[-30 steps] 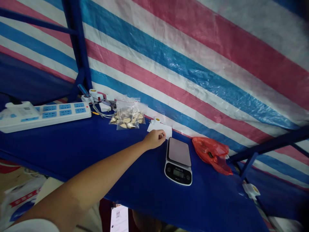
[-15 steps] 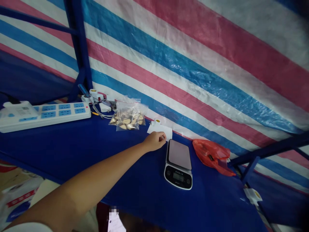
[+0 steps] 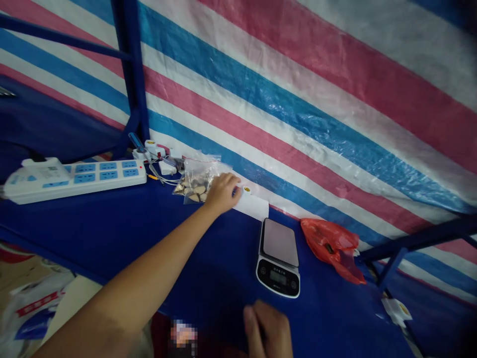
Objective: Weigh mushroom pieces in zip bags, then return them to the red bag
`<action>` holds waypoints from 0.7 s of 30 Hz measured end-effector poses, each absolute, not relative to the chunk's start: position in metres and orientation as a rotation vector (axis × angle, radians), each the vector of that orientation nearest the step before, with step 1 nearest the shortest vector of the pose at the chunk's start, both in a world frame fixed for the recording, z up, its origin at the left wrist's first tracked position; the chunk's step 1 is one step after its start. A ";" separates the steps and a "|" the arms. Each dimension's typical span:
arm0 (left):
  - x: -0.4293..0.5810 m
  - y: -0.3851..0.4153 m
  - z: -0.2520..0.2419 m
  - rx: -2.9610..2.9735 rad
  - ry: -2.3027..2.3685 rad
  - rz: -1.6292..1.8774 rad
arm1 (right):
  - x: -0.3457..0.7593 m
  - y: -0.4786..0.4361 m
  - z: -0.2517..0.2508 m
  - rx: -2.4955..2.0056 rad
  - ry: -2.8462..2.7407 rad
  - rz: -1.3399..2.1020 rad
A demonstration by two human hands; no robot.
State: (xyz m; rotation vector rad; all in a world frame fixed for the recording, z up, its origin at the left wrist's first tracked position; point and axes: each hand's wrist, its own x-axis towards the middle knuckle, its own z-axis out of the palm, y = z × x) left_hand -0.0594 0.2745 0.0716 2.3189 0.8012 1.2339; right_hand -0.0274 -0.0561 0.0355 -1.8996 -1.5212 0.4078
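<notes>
My left hand (image 3: 222,193) reaches over the blue table to the right side of clear zip bags (image 3: 194,191) filled with pale, slice-like pieces. Its fingers are curled, with a small dark blue spot showing between thumb and fingers; what it holds, if anything, I cannot make out. Beside it lies a white sheet of paper (image 3: 253,206). Low in the view, my right hand (image 3: 270,330) is closed, thumb against the fingers, its contents hidden. Between the hands and to the right stands a digital kitchen scale (image 3: 279,258) with a bare platform.
A white power strip (image 3: 104,175) runs along the left, near cables and a blue-handled tool (image 3: 137,142). A red plastic bag (image 3: 331,246) lies right of the scale. A striped tarp (image 3: 261,114) and blue frame bars (image 3: 128,64) close off the back.
My left hand has moved left and away from me, from the paper's front edge to the bags. My right hand has come into view at the bottom. The view has shifted slightly.
</notes>
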 end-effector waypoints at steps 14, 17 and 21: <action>-0.118 0.339 0.070 1.681 1.654 1.249 | -0.019 0.078 0.044 -1.546 -1.784 -0.164; -0.117 0.346 0.066 1.631 1.593 1.269 | -0.016 0.073 0.042 -1.566 -1.718 -0.120; -0.118 0.350 0.074 1.571 1.433 1.270 | -0.018 0.066 0.053 -1.516 -1.702 -0.113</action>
